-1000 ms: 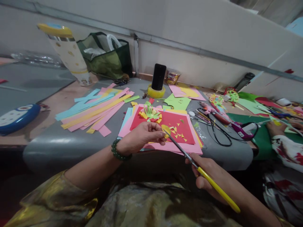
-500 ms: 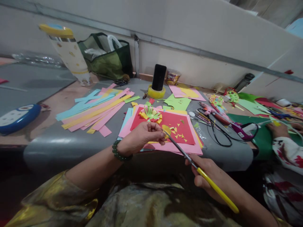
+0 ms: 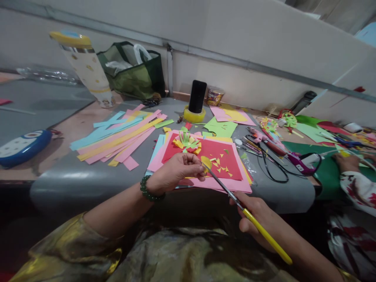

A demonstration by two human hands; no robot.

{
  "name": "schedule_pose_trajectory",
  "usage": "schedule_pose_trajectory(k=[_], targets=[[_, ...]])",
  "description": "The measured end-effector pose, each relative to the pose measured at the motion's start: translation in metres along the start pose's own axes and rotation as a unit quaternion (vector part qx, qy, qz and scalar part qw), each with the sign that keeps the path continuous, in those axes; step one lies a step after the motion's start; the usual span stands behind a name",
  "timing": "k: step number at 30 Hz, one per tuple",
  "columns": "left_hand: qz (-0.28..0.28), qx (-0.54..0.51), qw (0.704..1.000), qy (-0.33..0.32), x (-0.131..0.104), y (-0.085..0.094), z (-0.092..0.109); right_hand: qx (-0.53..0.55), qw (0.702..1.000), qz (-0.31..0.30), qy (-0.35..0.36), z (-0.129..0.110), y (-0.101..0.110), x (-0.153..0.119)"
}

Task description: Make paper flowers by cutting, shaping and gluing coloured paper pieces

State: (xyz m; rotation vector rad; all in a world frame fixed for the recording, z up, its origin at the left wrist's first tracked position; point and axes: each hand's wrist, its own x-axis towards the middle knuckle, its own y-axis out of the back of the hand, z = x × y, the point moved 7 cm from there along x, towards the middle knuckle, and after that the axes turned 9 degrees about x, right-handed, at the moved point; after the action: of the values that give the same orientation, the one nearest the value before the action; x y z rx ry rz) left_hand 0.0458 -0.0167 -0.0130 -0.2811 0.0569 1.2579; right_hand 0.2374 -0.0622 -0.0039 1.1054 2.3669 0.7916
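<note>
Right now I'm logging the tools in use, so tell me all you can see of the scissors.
The scissors have slim, metallic-looking blades; one long yellow handle shows. They slant from the right hand up and leftward to the yellow paper in the left hand. The right hand grips near the handle's upper end, hiding parts. Whether the blades stand open is unclear.

Paper strips (image 3: pixel 123 135), a paper flower (image 3: pixel 187 142) and tools (image 3: pixel 274 146) on a bench (image 3: pixel 66 150) suggest a craft workshop.

A yellow-lidded bottle (image 3: pixel 86 69) stands beside a green bag (image 3: pixel 138 78) (white plastic (image 3: pixel 119 66) inside), left of a phone (image 3: pixel 197 96).
</note>
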Motion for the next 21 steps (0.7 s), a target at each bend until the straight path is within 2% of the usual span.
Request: schedule_pose_trajectory(k=[5, 9, 15, 18, 21], targets=[[0.008, 0.007, 0.999, 0.038, 0.0, 0.004, -0.012, -0.03, 1.0, 0.0, 0.009, -0.001, -0.002, -0.001], [0.008, -0.001, 0.999, 0.04, 0.001, 0.003, -0.012, -0.055, 0.998, -0.005, 0.025, -0.001, -0.004, -0.001], [-0.007, 0.019, 0.999, 0.03, -0.002, 0.0, -0.009, 0.007, 0.999, 0.004, 0.045, 0.002, 0.005, -0.005], [-0.001, 0.018, 1.0, 0.018, -0.005, -0.001, -0.008, 0.083, 0.994, 0.06, 0.032, 0.003, 0.015, -0.007], [0.002, 0.005, 1.0, 0.005, -0.006, -0.006, -0.008, 0.165, 0.972, 0.17, 0.012, 0.001, 0.022, -0.005]])
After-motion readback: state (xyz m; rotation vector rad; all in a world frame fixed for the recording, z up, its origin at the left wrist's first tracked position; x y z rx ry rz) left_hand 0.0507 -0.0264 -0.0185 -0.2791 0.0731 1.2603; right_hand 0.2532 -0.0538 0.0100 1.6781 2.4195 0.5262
